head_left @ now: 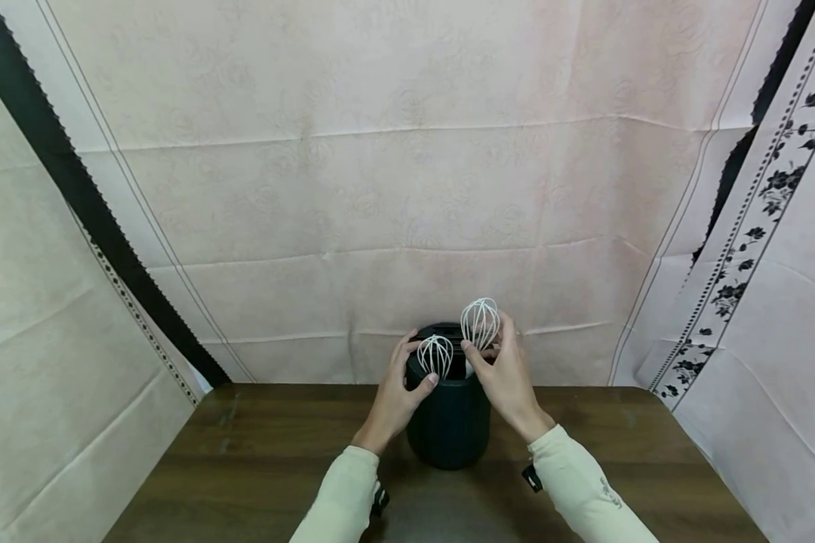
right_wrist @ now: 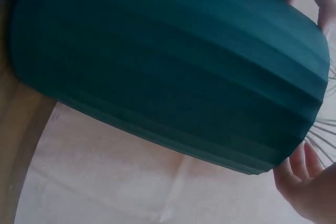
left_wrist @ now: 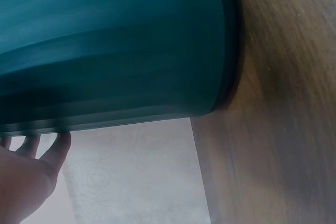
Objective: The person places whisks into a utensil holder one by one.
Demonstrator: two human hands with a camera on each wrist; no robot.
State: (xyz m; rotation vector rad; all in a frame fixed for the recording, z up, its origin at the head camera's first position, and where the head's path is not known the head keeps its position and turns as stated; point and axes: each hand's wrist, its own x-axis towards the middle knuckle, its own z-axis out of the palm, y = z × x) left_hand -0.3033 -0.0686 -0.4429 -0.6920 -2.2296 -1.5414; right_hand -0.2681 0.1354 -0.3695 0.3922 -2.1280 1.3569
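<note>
A dark green utensil holder (head_left: 448,431) with faceted sides stands upright on the table. Two white wire whisks rise from its top: the left whisk (head_left: 435,356) sits lower, the right whisk (head_left: 480,324) higher. My left hand (head_left: 395,398) curls round the holder's left rim, thumb in front and fingers behind, beside the left whisk. With thumb and fingers, my right hand (head_left: 505,377) pinches the right whisk near the base of its wires. The whisk handles are hidden inside the holder. In the right wrist view, whisk wires (right_wrist: 323,135) show beside my right fingers.
The brown wooden table (head_left: 278,460) has its far edge just behind the holder. A pale patterned cloth (head_left: 394,196) hangs behind it, with further cloth panels at both sides. Dark slanting strips (head_left: 102,200) edge the panels.
</note>
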